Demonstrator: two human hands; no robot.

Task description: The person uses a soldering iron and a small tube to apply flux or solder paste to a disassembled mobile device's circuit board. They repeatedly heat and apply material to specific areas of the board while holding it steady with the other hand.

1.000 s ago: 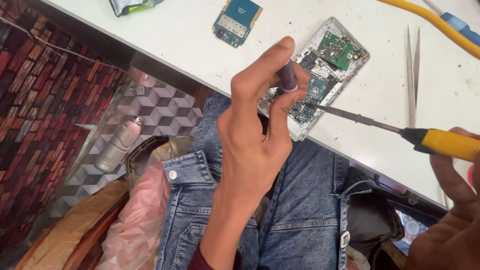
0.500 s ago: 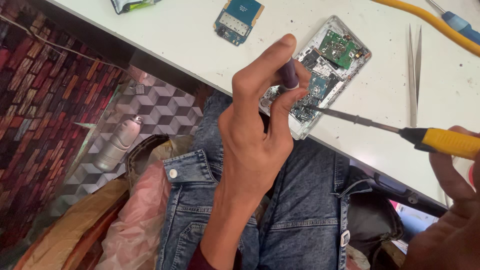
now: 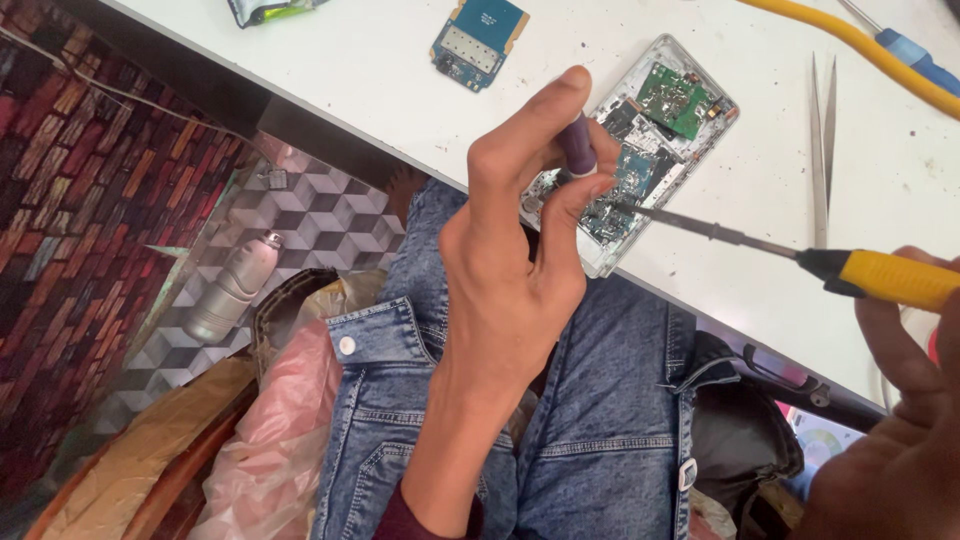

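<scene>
Two hands | left hand (image 3: 510,290) grip pinches purple tool (image 3: 577,143) above opened phone (image 3: 640,150) | right hand (image 3: 900,440) grips yellow screwdriver (image 3: 880,278)

The left hand (image 3: 510,270) hid most of the small purple-handled tool (image 3: 577,143) and part of the opened white phone chassis (image 3: 650,150). The right hand (image 3: 900,420) ran off the frame's edge.

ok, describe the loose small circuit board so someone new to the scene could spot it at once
Start at the white table across the top of the view. Left of the opened phone that the left hand steadies, a small circuit board lies alone near the far edge. It is bright blue with a gold-toned patch and sits bare on the table, unlike the green board seated inside the phone's frame.
</scene>
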